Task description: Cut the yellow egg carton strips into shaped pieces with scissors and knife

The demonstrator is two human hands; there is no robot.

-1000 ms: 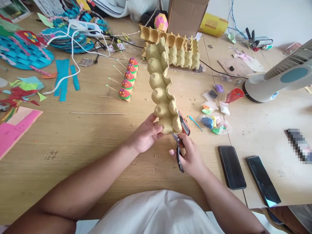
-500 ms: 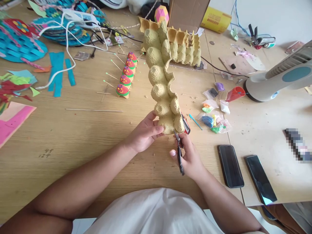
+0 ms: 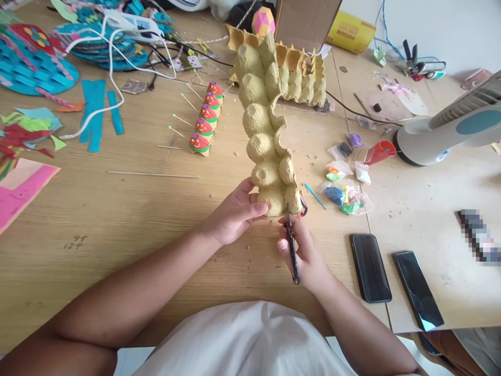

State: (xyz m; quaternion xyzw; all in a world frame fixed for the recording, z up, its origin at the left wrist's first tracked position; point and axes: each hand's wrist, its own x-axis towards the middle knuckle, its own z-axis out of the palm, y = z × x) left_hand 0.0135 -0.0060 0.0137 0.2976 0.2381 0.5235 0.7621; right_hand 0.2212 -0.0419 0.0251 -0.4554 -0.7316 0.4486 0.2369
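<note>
My left hand point(image 3: 240, 213) grips the near end of a yellowish egg carton piece point(image 3: 260, 147), thumb on top and fingers beneath. The carton stretches away from me, bumps facing up, with a ragged right edge. In my right hand point(image 3: 307, 256) is a pair of scissors point(image 3: 291, 243) with black handles. Their blades point away from me and meet the carton's near end, at its right-hand bumps. Partly hidden behind that end lies a red and black object point(image 3: 303, 203). Left of the carton stands a row of painted egg-cup pieces point(image 3: 204, 121) with red smiling faces.
Cut egg trays point(image 3: 301, 78) lie at the back by a cardboard box point(image 3: 305, 23). Bagged coloured clay point(image 3: 344, 196), a red cup point(image 3: 381, 151), two phones point(image 3: 370, 267) and a white fan point(image 3: 442, 125) are to the right. A thin stick point(image 3: 153, 174) and blue strips point(image 3: 93, 115) lie left.
The scissors have shifted slightly right along the carton's near end and stand more upright. The carton's near end has moved a little to the right.
</note>
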